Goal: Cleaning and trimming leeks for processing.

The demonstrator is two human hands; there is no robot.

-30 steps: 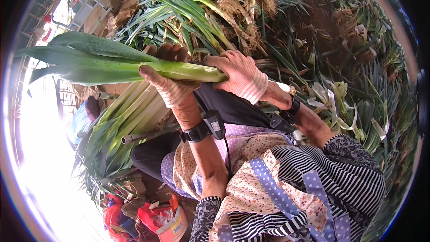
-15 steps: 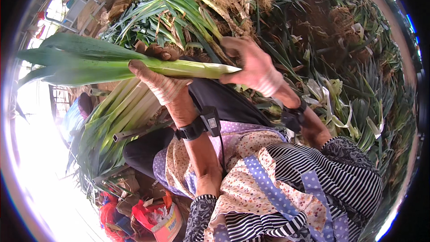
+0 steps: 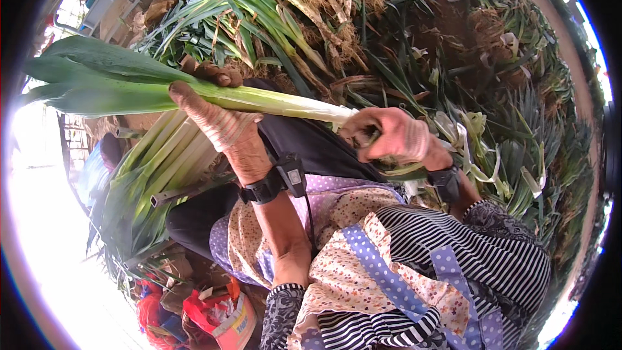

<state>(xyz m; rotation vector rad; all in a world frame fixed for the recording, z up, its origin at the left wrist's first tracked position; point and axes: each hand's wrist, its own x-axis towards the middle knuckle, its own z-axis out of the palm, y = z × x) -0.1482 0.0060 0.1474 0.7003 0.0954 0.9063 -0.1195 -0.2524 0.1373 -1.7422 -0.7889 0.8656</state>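
My left hand (image 3: 214, 110) is wrapped round the shaft of a large leek (image 3: 272, 101), with the thumb on the near side and dark-stained fingers on the far side. The leek lies across above my lap, its broad green leaves to the left and its white end to the right. At that white end my right hand (image 3: 392, 133) is closed, with curled fingers touching the tip; exactly what is pinched there is partly hidden. Pale banding covers part of both hands. Below my left hand, a bunch of trimmed leeks (image 3: 159, 168) rests beside my leg.
A heap of untrimmed leeks with roots (image 3: 278, 19) lies ahead. Stripped leaves (image 3: 479, 155) cover the ground at right. A grey metal bar (image 3: 194, 192) crosses the leek bunch. At lower left stands a box with red plastic (image 3: 223, 317). A metal frame (image 3: 107, 3) is at far left.
My right hand has gone from partly open fingers at the leek's tip to a closed grip there, a little lower and farther right. The view has shifted slightly; my left hand keeps its hold.
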